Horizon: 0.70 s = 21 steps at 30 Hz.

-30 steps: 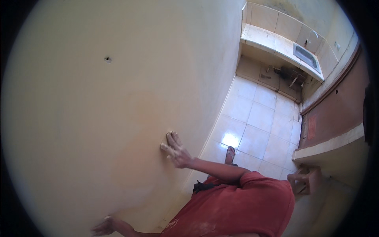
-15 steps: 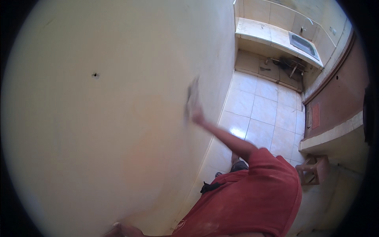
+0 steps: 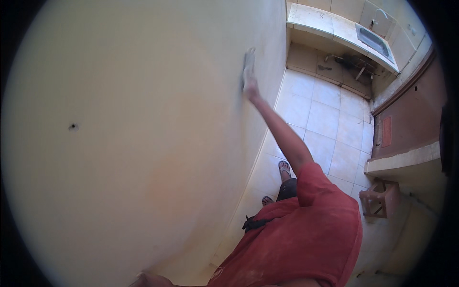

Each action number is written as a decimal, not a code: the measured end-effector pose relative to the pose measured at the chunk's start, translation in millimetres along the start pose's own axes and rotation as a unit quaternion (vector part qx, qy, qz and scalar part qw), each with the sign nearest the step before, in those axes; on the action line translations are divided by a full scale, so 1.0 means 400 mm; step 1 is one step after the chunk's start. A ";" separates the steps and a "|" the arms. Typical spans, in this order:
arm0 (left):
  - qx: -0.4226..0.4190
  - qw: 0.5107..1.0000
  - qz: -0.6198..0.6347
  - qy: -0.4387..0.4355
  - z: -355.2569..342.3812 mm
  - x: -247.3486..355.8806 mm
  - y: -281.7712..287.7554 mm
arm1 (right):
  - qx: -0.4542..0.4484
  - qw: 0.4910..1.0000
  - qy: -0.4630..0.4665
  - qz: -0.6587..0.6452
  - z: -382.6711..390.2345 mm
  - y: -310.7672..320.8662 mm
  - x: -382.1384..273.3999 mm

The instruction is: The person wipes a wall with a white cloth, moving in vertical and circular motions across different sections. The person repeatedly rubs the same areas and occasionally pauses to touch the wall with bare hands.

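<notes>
My right hand [image 3: 250, 89] is stretched far along the cream-coloured wall [image 3: 143, 119], its fingers closed around a long, flat grey tool [image 3: 249, 64]. That tool lies lengthwise against the wall surface; its exact kind is not clear. At the bottom edge, my left hand [image 3: 152, 280] is close to the lower part of the wall. Only its thumb side shows, and the fingers are hidden or cut off, so I cannot make out whether it holds anything. A small dark hole [image 3: 73, 126] marks the wall on the left, and faint orange-tan patches cover its middle.
Pale floor tiles [image 3: 320, 117] run beside the wall, with my sandalled feet [image 3: 284, 168] on them. A tiled counter [image 3: 318, 19] with a metal sink [image 3: 374, 41] stands at the far end. On the right are a brown door [image 3: 411, 110] and a small stool [image 3: 380, 198].
My right hand has slid the flat tool farther up the picture along the wall, and the arm is straighter. The view has shifted, showing more of my feet. My left hand stays low.
</notes>
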<state>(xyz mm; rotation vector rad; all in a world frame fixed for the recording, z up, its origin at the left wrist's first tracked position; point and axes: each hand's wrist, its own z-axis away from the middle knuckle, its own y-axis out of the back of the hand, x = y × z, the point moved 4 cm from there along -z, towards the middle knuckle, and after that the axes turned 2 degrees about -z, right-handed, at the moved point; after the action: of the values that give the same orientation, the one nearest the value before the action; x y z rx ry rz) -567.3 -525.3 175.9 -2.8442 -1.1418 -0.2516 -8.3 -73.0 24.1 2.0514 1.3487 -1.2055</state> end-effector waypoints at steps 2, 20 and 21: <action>0.002 1.000 0.005 -0.006 -0.002 0.038 0.016 | -0.007 0.992 -0.098 -0.077 -0.051 0.021 0.007; -0.439 0.895 0.027 -0.076 0.028 0.596 0.134 | -0.003 1.000 0.028 -0.004 -0.064 0.108 0.193; -0.507 0.859 0.001 -0.063 0.029 0.602 0.131 | 0.009 1.000 -0.016 -0.021 -0.153 0.153 0.228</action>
<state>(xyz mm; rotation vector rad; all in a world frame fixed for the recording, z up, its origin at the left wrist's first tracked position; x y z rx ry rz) -358.2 -397.8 207.0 -3.7855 -1.2932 -0.9279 87.4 -8.4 -25.4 2.0175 1.3779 -1.2672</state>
